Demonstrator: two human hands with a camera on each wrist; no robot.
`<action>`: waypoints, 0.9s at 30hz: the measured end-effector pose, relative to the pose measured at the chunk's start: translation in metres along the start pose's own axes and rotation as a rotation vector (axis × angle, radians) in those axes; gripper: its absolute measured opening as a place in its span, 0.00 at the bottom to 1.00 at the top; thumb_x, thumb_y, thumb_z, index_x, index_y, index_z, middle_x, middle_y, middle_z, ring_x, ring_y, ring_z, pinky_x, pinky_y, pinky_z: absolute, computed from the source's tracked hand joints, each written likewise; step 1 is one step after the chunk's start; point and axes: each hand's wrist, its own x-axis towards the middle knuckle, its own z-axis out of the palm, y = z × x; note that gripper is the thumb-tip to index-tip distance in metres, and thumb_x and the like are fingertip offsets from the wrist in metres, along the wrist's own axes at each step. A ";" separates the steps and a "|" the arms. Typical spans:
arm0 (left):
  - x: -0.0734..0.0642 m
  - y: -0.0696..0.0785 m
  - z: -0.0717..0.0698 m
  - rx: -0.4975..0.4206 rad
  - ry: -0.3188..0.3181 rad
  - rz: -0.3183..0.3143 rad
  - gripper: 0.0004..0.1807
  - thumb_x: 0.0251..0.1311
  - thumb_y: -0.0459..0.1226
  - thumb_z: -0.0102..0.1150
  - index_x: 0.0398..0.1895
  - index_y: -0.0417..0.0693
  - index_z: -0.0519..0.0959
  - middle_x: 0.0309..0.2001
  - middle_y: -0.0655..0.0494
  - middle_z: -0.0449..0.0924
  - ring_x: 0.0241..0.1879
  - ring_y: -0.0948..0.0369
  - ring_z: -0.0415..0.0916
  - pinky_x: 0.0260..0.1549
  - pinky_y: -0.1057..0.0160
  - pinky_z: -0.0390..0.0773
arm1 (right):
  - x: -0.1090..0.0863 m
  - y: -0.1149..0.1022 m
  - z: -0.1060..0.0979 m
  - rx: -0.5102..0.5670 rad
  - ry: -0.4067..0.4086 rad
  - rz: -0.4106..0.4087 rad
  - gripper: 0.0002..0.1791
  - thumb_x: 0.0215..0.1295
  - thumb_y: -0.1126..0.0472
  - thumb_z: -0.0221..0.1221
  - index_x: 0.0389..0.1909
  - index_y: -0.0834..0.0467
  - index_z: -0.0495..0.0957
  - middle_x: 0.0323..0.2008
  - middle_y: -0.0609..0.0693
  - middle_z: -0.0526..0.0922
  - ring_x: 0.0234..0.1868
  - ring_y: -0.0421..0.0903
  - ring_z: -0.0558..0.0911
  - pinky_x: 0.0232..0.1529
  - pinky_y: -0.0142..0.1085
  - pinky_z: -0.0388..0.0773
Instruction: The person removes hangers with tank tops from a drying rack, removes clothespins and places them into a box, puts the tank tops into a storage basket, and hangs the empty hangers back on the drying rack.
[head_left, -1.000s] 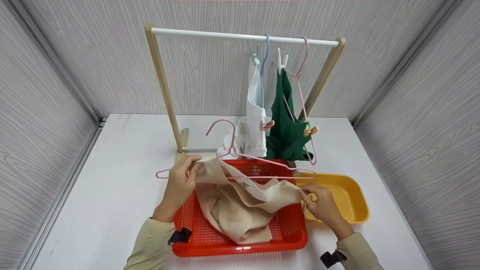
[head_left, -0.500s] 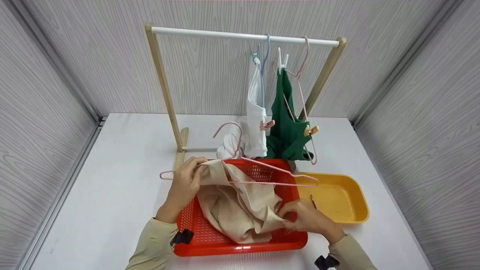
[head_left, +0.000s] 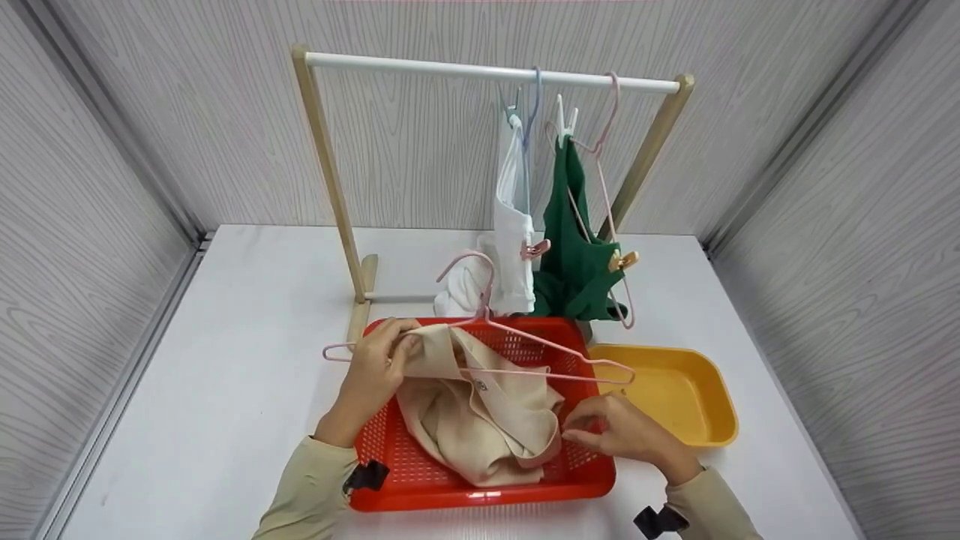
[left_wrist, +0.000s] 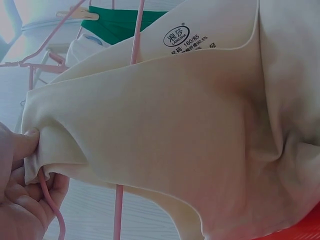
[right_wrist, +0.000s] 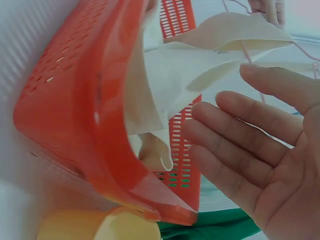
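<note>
Beige underpants [head_left: 450, 431] lie bunched in a red basket [head_left: 487, 496], their waistband raised at the left. My left hand [head_left: 375, 367] pinches that raised waist corner together with the pink hanger [head_left: 491, 283] between thumb and fingers. In the left wrist view, the hanger's wire [left_wrist: 118, 210] passes behind the front panel, and a printed label [left_wrist: 177, 37] shows inside the back. Just right of the cloth is my right hand [head_left: 626, 431], its fingers apart and loosely bent. The right wrist view shows nothing in its palm [right_wrist: 295, 195].
Behind the basket stands a rack with a white rail [head_left: 420, 67]. From it hang a white garment [head_left: 514, 255] and a green garment [head_left: 574, 247], on hangers with clips. A yellow tray [head_left: 724, 397] sits right of the basket. White cloth [head_left: 459, 292] lies behind the hanger.
My right hand has moved the right waist corner down and left, off the hanger's end, and let go of it. The hanger in my left hand has sunk slightly and shifted right.
</note>
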 end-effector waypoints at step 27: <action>-0.001 0.004 -0.001 0.003 -0.034 -0.041 0.06 0.64 0.31 0.56 0.42 0.39 0.79 0.35 0.51 0.81 0.34 0.64 0.74 0.33 0.68 0.76 | -0.007 -0.018 -0.020 -0.074 0.631 -0.240 0.14 0.45 0.76 0.69 0.33 0.59 0.84 0.30 0.51 0.88 0.34 0.41 0.85 0.43 0.16 0.76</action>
